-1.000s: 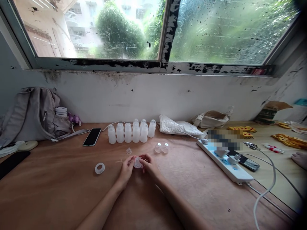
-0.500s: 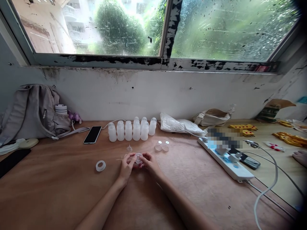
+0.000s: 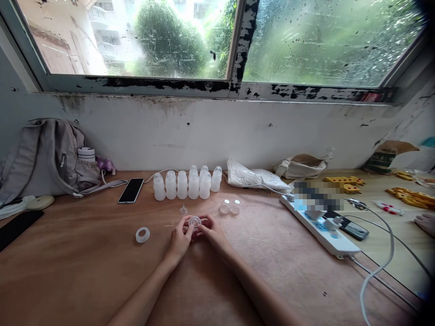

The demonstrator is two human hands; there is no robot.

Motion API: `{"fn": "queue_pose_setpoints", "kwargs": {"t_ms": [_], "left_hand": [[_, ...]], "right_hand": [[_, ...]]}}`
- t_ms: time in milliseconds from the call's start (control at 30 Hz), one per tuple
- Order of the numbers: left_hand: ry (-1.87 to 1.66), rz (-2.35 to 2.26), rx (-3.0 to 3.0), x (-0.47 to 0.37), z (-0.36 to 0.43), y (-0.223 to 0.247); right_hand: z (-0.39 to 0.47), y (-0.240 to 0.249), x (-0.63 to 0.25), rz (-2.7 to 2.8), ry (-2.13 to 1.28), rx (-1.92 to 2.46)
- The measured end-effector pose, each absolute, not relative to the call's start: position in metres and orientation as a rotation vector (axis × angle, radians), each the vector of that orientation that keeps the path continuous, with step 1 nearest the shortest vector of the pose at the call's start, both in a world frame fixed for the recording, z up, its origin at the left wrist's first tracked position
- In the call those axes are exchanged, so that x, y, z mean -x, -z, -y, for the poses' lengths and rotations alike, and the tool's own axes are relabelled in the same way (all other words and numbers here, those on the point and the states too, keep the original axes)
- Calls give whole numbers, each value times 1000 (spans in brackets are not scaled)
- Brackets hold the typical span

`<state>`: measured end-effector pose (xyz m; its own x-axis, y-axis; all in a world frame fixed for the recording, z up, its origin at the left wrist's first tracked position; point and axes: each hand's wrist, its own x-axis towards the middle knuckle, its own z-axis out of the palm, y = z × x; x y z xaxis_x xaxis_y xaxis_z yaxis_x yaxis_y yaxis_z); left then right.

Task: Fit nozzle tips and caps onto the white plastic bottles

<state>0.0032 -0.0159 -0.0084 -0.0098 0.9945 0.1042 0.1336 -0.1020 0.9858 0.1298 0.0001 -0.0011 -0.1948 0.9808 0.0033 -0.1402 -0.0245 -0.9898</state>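
My left hand and my right hand hold one translucent bottle collar ring between their fingertips, just above the table. A small round shape shows at its centre, but I cannot make it out clearly. Just beyond my hands a small clear nipple stands on the table. Another collar ring lies flat to the left of my left hand. Two clear round caps rest side by side, beyond my right hand. Behind all of these, several frosted white bottles stand upright in a cluster.
A phone and a grey backpack are at the left. A white padded packet lies near the wall. On the right sit a power strip with cables, and yellow plastic pieces. Another person's hand shows at the right edge.
The held collar ring has tipped so that its round face shows more toward me. Both hands have shifted only slightly; everything else lies as before.
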Motion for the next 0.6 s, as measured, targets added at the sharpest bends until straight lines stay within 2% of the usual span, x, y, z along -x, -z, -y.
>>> {"fn": "queue_pose_setpoints", "kwargs": {"t_ms": [600], "left_hand": [[-1209,-1355,-1542,-3,17,11]], "right_hand": [[1,4,-126,1335,-1351,1006]]}}
